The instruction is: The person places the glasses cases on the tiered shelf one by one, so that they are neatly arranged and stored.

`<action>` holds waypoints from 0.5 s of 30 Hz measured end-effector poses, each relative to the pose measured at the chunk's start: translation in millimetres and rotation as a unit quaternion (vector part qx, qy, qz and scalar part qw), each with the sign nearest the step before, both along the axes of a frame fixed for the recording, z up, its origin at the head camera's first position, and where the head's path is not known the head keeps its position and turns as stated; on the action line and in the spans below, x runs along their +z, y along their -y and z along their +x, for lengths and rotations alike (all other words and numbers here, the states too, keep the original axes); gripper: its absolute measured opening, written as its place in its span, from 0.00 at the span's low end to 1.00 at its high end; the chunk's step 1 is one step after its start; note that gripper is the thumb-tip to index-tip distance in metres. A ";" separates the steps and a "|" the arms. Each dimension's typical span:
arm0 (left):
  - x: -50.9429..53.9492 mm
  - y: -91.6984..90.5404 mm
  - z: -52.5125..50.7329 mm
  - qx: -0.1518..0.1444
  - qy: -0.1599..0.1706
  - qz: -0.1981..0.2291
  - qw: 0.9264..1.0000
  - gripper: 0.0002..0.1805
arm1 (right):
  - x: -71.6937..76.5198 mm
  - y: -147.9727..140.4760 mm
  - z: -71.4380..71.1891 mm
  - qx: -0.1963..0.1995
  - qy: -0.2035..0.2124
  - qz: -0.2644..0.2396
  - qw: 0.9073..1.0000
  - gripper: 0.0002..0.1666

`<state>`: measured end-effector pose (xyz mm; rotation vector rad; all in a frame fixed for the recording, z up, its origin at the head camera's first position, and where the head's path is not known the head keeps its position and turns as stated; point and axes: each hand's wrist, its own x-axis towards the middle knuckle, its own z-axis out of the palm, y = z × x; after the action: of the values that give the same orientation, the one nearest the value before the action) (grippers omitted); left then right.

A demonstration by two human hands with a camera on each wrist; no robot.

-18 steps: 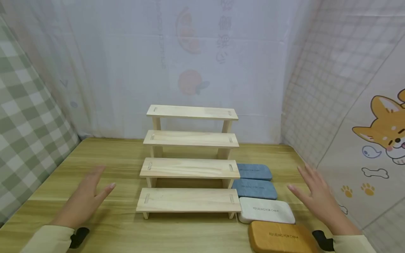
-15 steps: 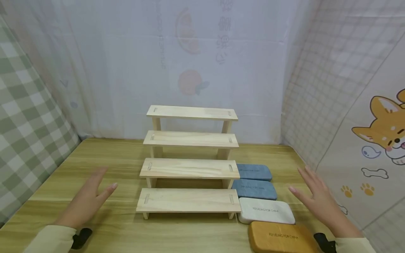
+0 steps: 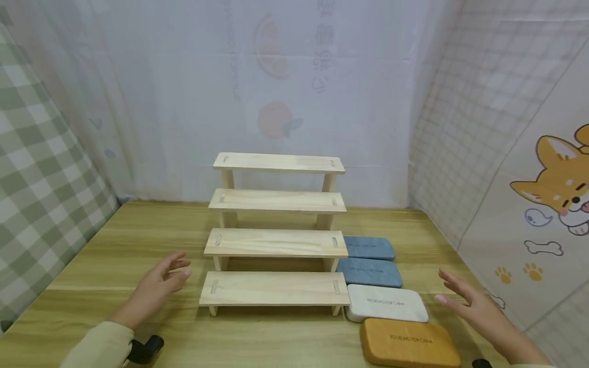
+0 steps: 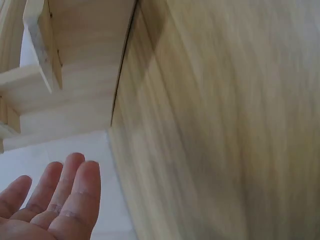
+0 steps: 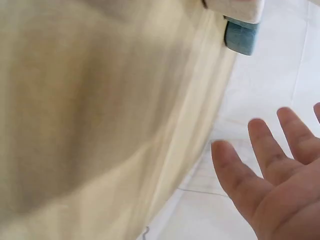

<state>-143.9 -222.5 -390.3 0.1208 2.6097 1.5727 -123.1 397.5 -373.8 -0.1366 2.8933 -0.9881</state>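
A pale wooden rack with several stepped shelves [image 3: 276, 289] stands in the middle of the head view. The left hand [image 3: 154, 291] is held to its left, fingers loosely bent, holding nothing; the left wrist view shows that hand [image 4: 55, 205] with the rack's wood [image 4: 80, 100] above. To the right of the cases, the right hand [image 3: 483, 314] hovers empty with fingers spread, as its wrist view also shows [image 5: 280, 175]. Beside the rack lie two blue cases [image 3: 370, 272], one white case [image 3: 386, 310] and one orange case [image 3: 409, 350], in a row running toward the front.
The wooden table [image 3: 161, 230] meets a pale hanging cloth [image 3: 184, 128] behind the rack. A green checked cloth [image 3: 41, 179] slopes along the left side, and a printed cloth with a cartoon dog [image 3: 488, 204] along the right.
The left hand has moved right, toward the rack, and its fingers are closer together. The right hand has shifted a little right and down in the head view.
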 end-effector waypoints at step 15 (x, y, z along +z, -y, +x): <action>-12.7 -8.4 2.0 -0.016 0.109 0.150 0.983 0.38 | -13.9 -11.7 8.3 0.070 0.163 -0.035 0.983 0.40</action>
<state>-141.9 -214.1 -403.0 0.0095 2.1865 1.8415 -114.8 409.3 -387.7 -0.1623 2.5173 -0.9843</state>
